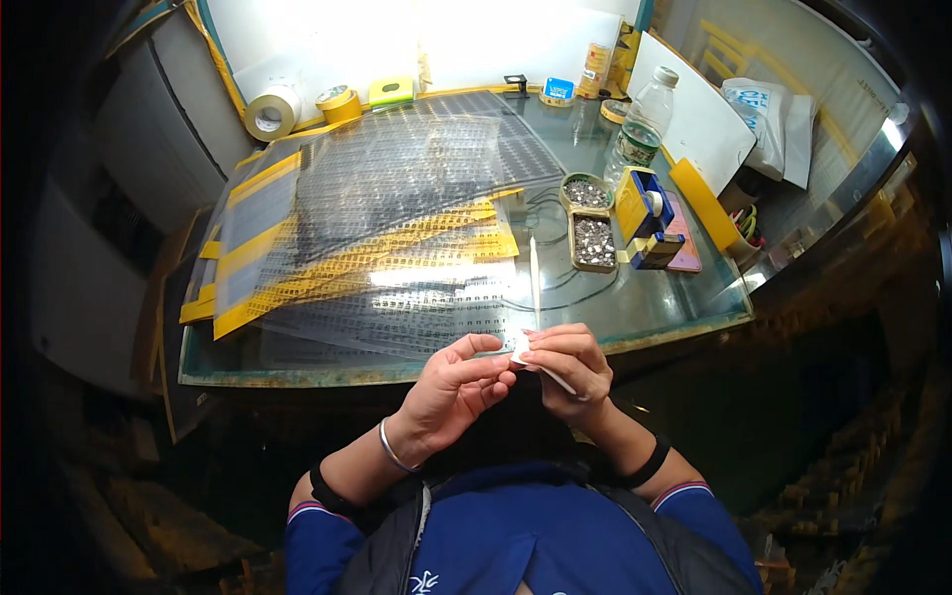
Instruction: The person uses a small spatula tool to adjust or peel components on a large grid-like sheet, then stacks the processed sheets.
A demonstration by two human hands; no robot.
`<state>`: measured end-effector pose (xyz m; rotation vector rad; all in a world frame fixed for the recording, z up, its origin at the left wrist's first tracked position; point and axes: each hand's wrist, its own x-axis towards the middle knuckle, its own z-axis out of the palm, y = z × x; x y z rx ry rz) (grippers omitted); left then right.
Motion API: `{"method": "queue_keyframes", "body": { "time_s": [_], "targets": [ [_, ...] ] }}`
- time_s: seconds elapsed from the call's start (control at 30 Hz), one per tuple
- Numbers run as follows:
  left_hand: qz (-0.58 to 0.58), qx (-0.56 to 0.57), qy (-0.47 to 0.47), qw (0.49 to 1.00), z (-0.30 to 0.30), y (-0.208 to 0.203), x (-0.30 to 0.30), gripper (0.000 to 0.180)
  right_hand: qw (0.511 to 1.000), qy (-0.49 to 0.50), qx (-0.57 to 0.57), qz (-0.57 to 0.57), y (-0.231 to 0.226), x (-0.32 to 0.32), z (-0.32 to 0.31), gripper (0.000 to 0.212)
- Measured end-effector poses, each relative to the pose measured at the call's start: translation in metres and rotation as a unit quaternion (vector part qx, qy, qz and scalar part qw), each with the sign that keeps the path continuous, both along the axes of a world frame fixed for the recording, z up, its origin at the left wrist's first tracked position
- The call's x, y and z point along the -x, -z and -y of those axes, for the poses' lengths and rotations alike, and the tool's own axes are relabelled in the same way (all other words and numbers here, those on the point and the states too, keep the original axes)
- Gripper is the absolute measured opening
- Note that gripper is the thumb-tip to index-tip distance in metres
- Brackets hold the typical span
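My right hand (pixel 572 367) pinches a small crumpled white piece (pixel 521 347), like paper or cloth, above the table's near edge. A pale strip (pixel 558 380) shows below its fingers. My left hand (pixel 454 389) meets it from the left, thumb and fingertips at the white piece, index finger bent, other fingers curled. What lies between the left fingertips is too small to make out. Just beyond the hands, a slim white pen-like stick (pixel 535 278) lies on the glass table top (pixel 650 315).
Clear printed sheets with yellow edges (pixel 258 302) overlap across the left side. Two small tins of tiny pieces (pixel 593 241), a blue-and-yellow tape dispenser (pixel 643 203) and a plastic bottle (pixel 643 124) stand at right. Tape rolls (pixel 272 112) line the back left.
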<state>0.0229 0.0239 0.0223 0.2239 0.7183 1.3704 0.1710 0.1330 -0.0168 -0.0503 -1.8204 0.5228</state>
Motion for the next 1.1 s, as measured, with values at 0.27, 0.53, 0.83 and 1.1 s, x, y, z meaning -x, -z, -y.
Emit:
{"method": "queue_keyframes", "body": {
  "time_s": [0.27, 0.53, 0.83, 1.1],
  "targets": [
    [-0.110, -0.065, -0.035, 0.991, -0.002, 0.000, -0.005, 0.019, 0.979, 0.150, 0.137, -0.034, -0.004, -0.033, -0.015, 0.014],
    [-0.117, -0.056, -0.047, 0.990, -0.005, -0.010, -0.010, 0.018, 0.895, 0.421, 0.139, -0.049, 0.003, -0.107, -0.077, 0.026],
    [-0.303, -0.014, -0.008, 0.953, -0.054, -0.042, 0.018, 0.018, 0.864, 0.486, 0.094, 0.095, -0.003, -0.150, -0.168, 0.032],
    [-0.595, -0.154, -0.017, 0.789, -0.162, -0.035, 0.005, 0.019, 0.857, 0.440, 0.177, 0.198, 0.023, -0.156, -0.197, 0.043]
  ]
}}
